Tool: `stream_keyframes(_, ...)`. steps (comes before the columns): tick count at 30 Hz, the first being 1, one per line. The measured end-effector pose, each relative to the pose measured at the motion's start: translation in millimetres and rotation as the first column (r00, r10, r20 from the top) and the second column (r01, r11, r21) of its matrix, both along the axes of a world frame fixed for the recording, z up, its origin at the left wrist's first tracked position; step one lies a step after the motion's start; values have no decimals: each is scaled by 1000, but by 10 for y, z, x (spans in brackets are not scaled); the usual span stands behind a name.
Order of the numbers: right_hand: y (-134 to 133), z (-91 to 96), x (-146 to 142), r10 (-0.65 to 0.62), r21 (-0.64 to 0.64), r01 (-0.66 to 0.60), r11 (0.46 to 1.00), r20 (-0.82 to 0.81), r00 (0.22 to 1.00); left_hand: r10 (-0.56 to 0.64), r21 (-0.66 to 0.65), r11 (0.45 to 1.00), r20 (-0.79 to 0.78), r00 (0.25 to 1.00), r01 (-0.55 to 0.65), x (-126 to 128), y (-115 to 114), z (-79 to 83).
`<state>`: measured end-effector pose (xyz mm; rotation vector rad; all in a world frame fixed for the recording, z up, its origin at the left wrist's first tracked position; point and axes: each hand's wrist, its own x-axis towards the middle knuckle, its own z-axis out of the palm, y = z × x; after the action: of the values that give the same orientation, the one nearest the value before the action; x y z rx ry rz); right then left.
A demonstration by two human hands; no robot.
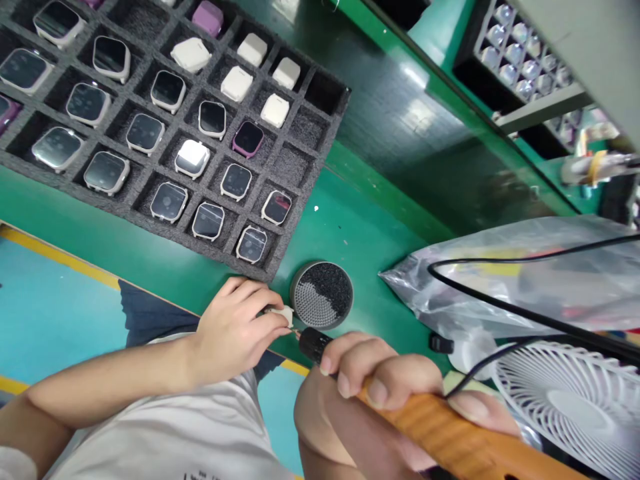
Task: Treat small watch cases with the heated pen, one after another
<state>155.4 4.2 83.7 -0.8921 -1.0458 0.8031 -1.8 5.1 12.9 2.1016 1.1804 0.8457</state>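
At the near edge of a green bench (pixel 350 227), a person's left hand (pixel 235 330) pinches a small white watch case (pixel 285 315) between curled fingertips, holding it just beside a round tin (pixel 323 295) of dark and pale grains. The right hand (pixel 380 393) is wrapped closed around the orange handle of a soldering iron (pixel 440 433); its black collar and thin tip reach up to the case, and tip and case appear to meet, though the contact point is partly hidden by the fingers. A black cord (pixel 505 303) loops from the handle across a clear plastic bag (pixel 525 280) lying toward the bench's right side.

At the far left corner of the bench sits a grey foam tray (pixel 300 167), divided into square pockets. Most pockets hold square smartwatch bodies (pixel 145 133), screens up and dark; a few white ones and backs lie in the upper rows, with purple ones (pixel 249 139) among them, and the pockets along the tray's right edge stand unfilled. A white desk fan (pixel 565 400) sits at the near right corner, close to the right hand. A rack of shiny clear parts (pixel 520 53) hangs beyond the bench's far right edge. Small print on the person's white shirt (pixel 200 433) is too blurred to read; no brand shows on the watches or iron
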Motion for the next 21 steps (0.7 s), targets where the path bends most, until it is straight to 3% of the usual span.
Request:
stream_keyframes(10,-85,-36,87,23,-31,-23,999,-8,1000,8,2,1000,7,1000,-8,-4,-8,-1)
stream_keyframes(21,22,11,44,60,-13,-61,998,-41,997,8,-11,1000,-33,999,-8,6,-3,18)
